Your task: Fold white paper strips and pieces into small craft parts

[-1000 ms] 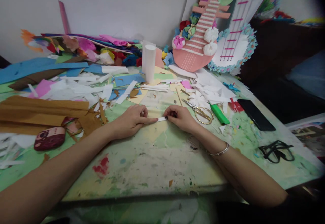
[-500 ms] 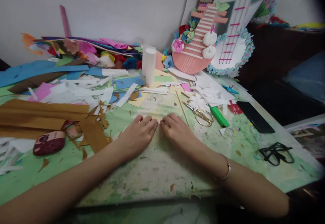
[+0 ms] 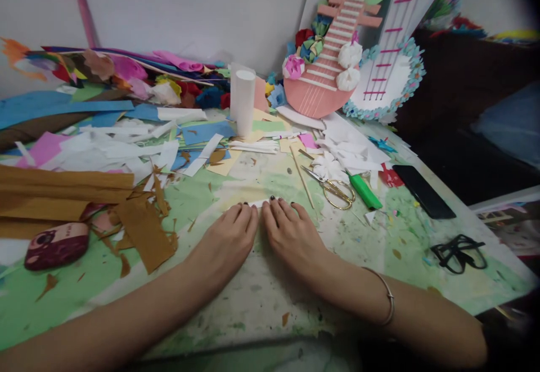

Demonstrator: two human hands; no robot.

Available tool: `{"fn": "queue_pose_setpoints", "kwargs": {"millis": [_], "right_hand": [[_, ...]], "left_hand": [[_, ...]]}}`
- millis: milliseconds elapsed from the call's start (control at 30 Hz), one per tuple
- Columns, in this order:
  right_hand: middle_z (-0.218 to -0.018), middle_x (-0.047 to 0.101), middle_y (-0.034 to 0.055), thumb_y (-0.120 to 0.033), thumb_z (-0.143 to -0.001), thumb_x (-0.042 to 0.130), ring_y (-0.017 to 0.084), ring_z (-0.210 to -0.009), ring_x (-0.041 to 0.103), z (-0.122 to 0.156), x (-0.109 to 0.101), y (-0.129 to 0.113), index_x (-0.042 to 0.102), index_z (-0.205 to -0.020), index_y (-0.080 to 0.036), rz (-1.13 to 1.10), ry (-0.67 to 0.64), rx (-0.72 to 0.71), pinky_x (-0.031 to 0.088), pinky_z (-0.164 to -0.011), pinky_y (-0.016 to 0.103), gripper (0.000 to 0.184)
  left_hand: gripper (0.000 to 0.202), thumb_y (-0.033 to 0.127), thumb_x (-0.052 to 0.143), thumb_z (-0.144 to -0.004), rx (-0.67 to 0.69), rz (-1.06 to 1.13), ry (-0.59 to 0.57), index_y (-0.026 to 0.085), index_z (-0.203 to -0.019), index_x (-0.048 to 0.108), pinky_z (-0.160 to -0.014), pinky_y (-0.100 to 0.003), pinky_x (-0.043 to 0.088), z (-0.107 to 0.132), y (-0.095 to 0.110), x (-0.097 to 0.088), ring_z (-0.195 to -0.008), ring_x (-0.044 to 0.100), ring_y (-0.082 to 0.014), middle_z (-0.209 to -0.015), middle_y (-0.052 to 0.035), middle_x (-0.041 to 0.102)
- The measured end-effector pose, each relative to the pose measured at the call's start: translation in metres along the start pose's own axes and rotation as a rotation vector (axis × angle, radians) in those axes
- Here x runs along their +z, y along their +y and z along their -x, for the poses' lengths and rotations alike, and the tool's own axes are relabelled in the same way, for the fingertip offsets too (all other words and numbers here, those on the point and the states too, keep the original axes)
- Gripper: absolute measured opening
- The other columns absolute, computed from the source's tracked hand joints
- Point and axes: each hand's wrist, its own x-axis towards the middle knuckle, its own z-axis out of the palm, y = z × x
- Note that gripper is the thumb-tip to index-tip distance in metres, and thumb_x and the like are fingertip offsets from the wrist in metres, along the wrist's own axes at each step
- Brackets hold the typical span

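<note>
A narrow white paper strip [image 3: 258,204] lies on the paint-stained table in front of me, mostly covered by my fingertips. My left hand [image 3: 231,231] rests palm down with its fingers stretched out flat, their tips on the strip. Close beside it my right hand [image 3: 291,234] is also palm down, fingers extended and slightly apart, pressing at the strip's right end. Neither hand is wrapped round anything. Beyond the right hand lie a thin wooden stick [image 3: 302,178] and gold-handled scissors [image 3: 337,193].
White paper rolls [image 3: 245,104] stand at the back. Brown crepe paper [image 3: 147,231] and a dark red mouse-shaped object [image 3: 57,245] lie left. A green-handled tool [image 3: 365,192], black phone [image 3: 423,192] and glasses [image 3: 459,252] lie right. Paper instruments [image 3: 323,88] lean against the wall.
My fingers have gone from curled to stretched out flat over the white strip, and more of it shows. The view has shifted a little, so items on the left sit further left.
</note>
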Motion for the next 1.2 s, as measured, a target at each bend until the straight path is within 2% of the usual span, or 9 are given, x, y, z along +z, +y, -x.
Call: {"fn": "queue_pose_setpoints", "kwargs": {"millis": [167, 300, 400, 567, 667, 767, 900, 1067, 1200], "right_hand": [[-0.120, 0.065, 0.0281, -0.007, -0.090, 0.047, 0.033, -0.112, 0.065, -0.006, -0.004, 0.011, 0.059, -0.123, 0.008, 0.030, -0.063, 0.003, 0.051, -0.091, 0.041, 0.039], [-0.110, 0.073, 0.0180, -0.004, -0.086, 0.050, 0.025, -0.098, 0.070, -0.013, -0.013, 0.027, 0.066, -0.114, -0.002, -0.117, -0.138, 0.014, 0.048, -0.087, 0.036, 0.032], [-0.086, 0.077, 0.0090, -0.005, -0.081, 0.053, 0.019, -0.078, 0.070, -0.015, -0.013, 0.041, 0.072, -0.091, -0.012, -0.245, -0.150, 0.054, 0.044, -0.087, 0.036, 0.023], [-0.073, 0.075, 0.0034, -0.011, -0.083, 0.055, 0.015, -0.067, 0.066, -0.030, 0.005, 0.076, 0.075, -0.092, -0.019, -0.413, 0.087, 0.143, 0.039, -0.090, 0.038, 0.024], [-0.085, 0.076, 0.0076, -0.011, -0.081, 0.058, 0.019, -0.081, 0.065, -0.059, 0.018, 0.100, 0.075, -0.096, -0.018, -0.435, 0.160, 0.072, 0.043, -0.080, 0.034, 0.023], [-0.093, 0.073, 0.0111, -0.009, -0.081, 0.060, 0.024, -0.094, 0.057, -0.096, 0.029, 0.115, 0.075, -0.097, -0.017, -0.385, 0.212, 0.005, 0.043, -0.083, 0.037, 0.024], [-0.100, 0.066, 0.0124, -0.010, -0.086, 0.055, 0.023, -0.096, 0.050, -0.135, 0.039, 0.114, 0.076, -0.097, -0.017, -0.241, 0.118, -0.020, 0.039, -0.081, 0.035, 0.024], [-0.101, 0.063, 0.0138, -0.017, -0.094, 0.047, 0.024, -0.097, 0.046, -0.157, 0.046, 0.096, 0.074, -0.093, -0.013, -0.133, 0.062, -0.032, 0.032, -0.079, 0.035, 0.028], [-0.099, 0.061, 0.0164, -0.017, -0.095, 0.043, 0.024, -0.096, 0.044, -0.164, 0.044, 0.087, 0.072, -0.089, -0.008, -0.085, 0.042, -0.045, 0.029, -0.080, 0.037, 0.031]], "left_hand": [[0.046, 0.004, 0.044, -0.085, 0.013, -0.002, -0.020, 0.001, -0.130, 0.054, -0.079, -0.039, 0.054, -0.002, -0.004, -0.005, -0.091, 0.058, -0.0285, -0.103, -0.0180, 0.063], [0.051, 0.005, 0.045, -0.086, -0.070, 0.083, -0.060, 0.011, -0.136, 0.052, -0.069, -0.035, 0.055, -0.008, -0.008, -0.010, -0.088, 0.056, -0.0269, -0.097, -0.0111, 0.063], [0.051, 0.005, 0.046, -0.087, -0.104, 0.142, -0.091, 0.011, -0.138, 0.050, -0.066, -0.033, 0.055, -0.011, -0.008, -0.010, -0.094, 0.055, -0.0278, -0.103, -0.0118, 0.062], [0.053, 0.004, 0.047, -0.087, -0.105, 0.203, -0.120, 0.009, -0.139, 0.048, -0.067, -0.032, 0.055, -0.011, -0.008, -0.008, -0.098, 0.054, -0.0275, -0.109, -0.0127, 0.062], [0.053, 0.003, 0.048, -0.086, -0.096, 0.218, -0.119, 0.008, -0.140, 0.048, -0.069, -0.034, 0.056, -0.010, -0.008, -0.009, -0.099, 0.055, -0.0279, -0.111, -0.0130, 0.062], [0.049, 0.004, 0.048, -0.088, -0.092, 0.239, -0.107, 0.008, -0.137, 0.049, -0.068, -0.034, 0.055, -0.012, -0.011, -0.010, -0.098, 0.056, -0.0268, -0.111, -0.0130, 0.063], [0.032, 0.009, 0.050, -0.092, -0.161, 0.319, -0.076, 0.014, -0.121, 0.062, -0.068, -0.033, 0.052, -0.016, -0.023, -0.006, -0.095, 0.058, -0.0240, -0.101, -0.0095, 0.066], [0.020, 0.021, 0.051, -0.096, -0.306, 0.552, 0.020, 0.018, -0.089, 0.070, -0.078, -0.033, 0.047, -0.022, -0.037, 0.004, -0.096, 0.056, -0.0218, -0.093, -0.0070, 0.065], [0.014, 0.024, 0.056, -0.093, -0.290, 0.664, 0.006, 0.018, -0.095, 0.069, -0.087, -0.038, 0.041, -0.025, -0.038, 0.009, -0.099, 0.055, -0.0241, -0.099, -0.0082, 0.065]]}}
